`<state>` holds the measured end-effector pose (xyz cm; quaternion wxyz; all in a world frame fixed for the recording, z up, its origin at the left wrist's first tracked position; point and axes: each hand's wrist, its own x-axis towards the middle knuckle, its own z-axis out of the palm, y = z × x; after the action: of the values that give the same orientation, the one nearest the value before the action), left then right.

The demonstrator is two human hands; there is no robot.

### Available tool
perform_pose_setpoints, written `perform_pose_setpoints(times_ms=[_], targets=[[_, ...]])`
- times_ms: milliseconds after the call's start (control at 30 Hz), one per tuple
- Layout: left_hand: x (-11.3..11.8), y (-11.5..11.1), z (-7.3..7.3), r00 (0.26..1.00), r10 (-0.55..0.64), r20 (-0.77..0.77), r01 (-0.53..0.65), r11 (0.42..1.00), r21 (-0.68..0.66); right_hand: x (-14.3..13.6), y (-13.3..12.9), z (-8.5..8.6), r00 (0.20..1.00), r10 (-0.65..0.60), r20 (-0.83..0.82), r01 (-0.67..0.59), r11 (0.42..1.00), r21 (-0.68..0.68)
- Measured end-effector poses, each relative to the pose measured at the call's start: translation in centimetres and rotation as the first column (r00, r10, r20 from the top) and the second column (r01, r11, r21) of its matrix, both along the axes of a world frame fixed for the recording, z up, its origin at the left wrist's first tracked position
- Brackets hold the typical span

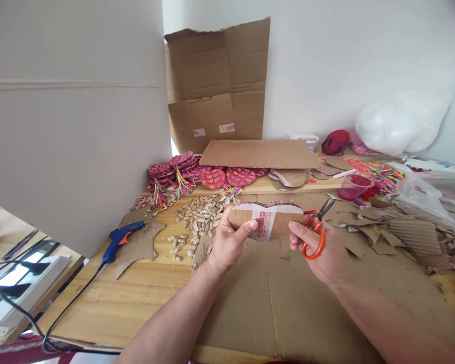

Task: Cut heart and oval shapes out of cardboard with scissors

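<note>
A cut cardboard piece (278, 227) with a wavy upper edge and a strip of white tape with red print is held up over the table. My left hand (231, 237) grips its left end, thumb on the near face. Orange-handled scissors (314, 245) hang on the fingers of my right hand (322, 247), their blades (327, 206) pointing up and away. With that thumb and fingertips I also touch the cardboard's right end. Behind the left hand lies a heap of peanut shells (200, 212).
A blue glue gun (119, 237) lies at left on a cardboard scrap (147, 242), its cord trailing forward. Decorated pink pieces with tassels (174, 174) are stacked at the back. Cardboard offcuts (405, 235) pile up at right, near a pink cup (354, 187) and plastic bag (428, 197).
</note>
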<state>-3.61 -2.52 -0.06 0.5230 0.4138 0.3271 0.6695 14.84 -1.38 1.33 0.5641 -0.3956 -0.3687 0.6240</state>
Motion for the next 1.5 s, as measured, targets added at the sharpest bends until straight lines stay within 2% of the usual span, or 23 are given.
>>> perform_pose_setpoints(times_ms=[233,500,700,833,1067,1500], targets=[[0.0,0.0,0.2,1.0,0.009,0.011,-0.008,1.0,-0.022,0.1,0.1,-0.3,1.0,0.018,0.003,-0.018,0.999,0.03],[0.5,0.2,0.4,0.994,0.053,0.096,-0.035,0.983,-0.178,0.1,0.5,-0.5,0.995,0.029,0.094,-0.027,0.999,-0.023],[0.5,0.8,0.0,0.989,0.038,0.141,0.007,0.953,-0.304,0.3,1.0,-0.7,0.976,0.061,0.208,-0.052,0.997,-0.05],[0.3,0.9,-0.1,0.992,-0.01,0.126,0.05,0.946,-0.321,0.3,1.1,-0.8,0.968,0.088,0.236,-0.072,0.994,-0.076],[0.2,1.2,-0.4,0.99,-0.004,0.143,0.057,0.93,-0.363,0.1,1.1,-0.7,0.968,0.076,0.24,-0.044,0.99,-0.133],[0.2,1.0,0.0,0.989,-0.034,0.147,0.09,0.915,-0.393,0.0,1.1,-0.9,0.963,0.082,0.256,-0.049,0.99,-0.133]])
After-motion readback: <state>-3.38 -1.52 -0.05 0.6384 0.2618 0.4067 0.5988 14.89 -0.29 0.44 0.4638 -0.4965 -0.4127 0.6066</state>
